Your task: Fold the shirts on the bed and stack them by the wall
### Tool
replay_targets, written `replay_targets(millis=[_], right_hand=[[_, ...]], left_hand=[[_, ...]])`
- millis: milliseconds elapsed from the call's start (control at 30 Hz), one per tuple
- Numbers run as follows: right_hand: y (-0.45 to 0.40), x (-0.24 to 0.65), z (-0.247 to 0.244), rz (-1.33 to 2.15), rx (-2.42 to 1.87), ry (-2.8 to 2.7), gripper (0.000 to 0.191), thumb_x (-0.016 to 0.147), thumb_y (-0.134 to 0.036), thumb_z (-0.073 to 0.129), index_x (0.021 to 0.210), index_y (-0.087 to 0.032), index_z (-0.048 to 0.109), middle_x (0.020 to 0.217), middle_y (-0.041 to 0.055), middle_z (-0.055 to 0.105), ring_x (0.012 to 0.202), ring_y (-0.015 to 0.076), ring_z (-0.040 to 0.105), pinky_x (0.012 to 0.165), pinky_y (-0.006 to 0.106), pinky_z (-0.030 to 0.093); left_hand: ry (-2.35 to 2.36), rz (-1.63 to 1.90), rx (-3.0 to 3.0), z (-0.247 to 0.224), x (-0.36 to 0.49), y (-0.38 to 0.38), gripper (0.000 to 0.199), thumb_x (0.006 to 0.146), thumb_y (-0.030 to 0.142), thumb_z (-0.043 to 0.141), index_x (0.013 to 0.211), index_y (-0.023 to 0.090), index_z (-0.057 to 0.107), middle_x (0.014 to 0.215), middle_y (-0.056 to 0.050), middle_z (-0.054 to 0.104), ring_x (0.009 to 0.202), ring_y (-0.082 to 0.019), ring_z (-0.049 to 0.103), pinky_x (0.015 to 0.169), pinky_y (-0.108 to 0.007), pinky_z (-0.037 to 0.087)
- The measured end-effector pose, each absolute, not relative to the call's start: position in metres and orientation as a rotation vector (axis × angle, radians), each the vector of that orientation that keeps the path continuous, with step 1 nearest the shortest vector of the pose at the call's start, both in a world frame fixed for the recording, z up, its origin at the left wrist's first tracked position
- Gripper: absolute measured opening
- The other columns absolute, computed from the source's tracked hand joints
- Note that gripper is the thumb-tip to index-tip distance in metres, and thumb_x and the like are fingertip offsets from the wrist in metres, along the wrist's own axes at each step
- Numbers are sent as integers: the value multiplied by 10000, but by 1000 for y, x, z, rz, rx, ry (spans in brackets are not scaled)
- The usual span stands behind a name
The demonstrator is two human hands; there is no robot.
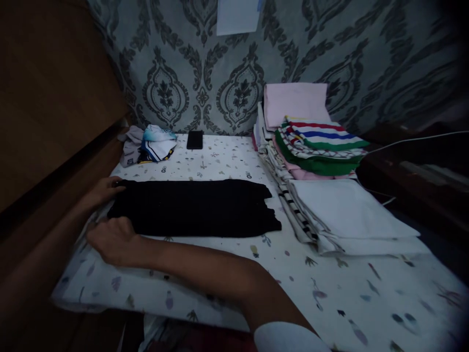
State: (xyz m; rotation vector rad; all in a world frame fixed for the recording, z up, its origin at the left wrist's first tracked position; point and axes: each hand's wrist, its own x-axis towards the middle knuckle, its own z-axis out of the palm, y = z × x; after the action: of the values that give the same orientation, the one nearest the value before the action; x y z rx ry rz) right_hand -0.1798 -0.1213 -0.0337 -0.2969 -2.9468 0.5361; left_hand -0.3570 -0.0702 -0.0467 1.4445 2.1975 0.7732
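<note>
A black garment (198,208), folded into a long strip, lies flat across the patterned white sheet (227,159). My left hand (104,190) is at its upper left corner, the fingers closed on the black cloth. Near the lower left corner, my right hand (115,239) is curled, with its knuckles up and its fingertips hidden; what it holds there cannot be made out. My right forearm runs below the garment's lower edge.
Folded white cloths (348,208), striped cloths (326,137) and a pink cloth (296,102) are stacked at the right. Crumpled clothes (157,142) and a black phone-like object (195,140) lie at the back. A wooden panel (54,88) borders the left side.
</note>
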Motion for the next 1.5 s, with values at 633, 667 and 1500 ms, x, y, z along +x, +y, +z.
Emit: replay_targets(millis=[633, 667, 1500], right_hand=[[-69, 45, -52, 1668, -1148, -1633, 201, 763, -135, 579, 860, -233, 433, 628, -75, 610, 437, 109, 611, 358, 159, 401], [-69, 52, -56, 1666, -1161, -1616, 196, 773, -144, 574, 889, -231, 444, 632, -72, 613, 435, 110, 610, 360, 164, 405], [-50, 6, -59, 753, -1068, -2528, 699, 1033, -508, 330, 1554, -43, 307, 1623, 192, 283, 1538, 241, 184, 1254, 450, 132]], left_hand=[[1474, 701, 1599, -26, -170, -14, 453, 704, 480, 689, 1019, 169, 589, 710, 14, 582, 607, -156, 594, 490, -254, 497], [1462, 738, 1570, -33, -168, -14, 459, 725, 495, 680, 1035, 170, 582, 737, 1, 605, 641, -163, 618, 522, -265, 520], [2006, 899, 1845, -55, -218, -90, 493, 873, 520, 509, 1218, 173, 575, 1240, -137, 641, 1147, -292, 624, 962, -453, 515]])
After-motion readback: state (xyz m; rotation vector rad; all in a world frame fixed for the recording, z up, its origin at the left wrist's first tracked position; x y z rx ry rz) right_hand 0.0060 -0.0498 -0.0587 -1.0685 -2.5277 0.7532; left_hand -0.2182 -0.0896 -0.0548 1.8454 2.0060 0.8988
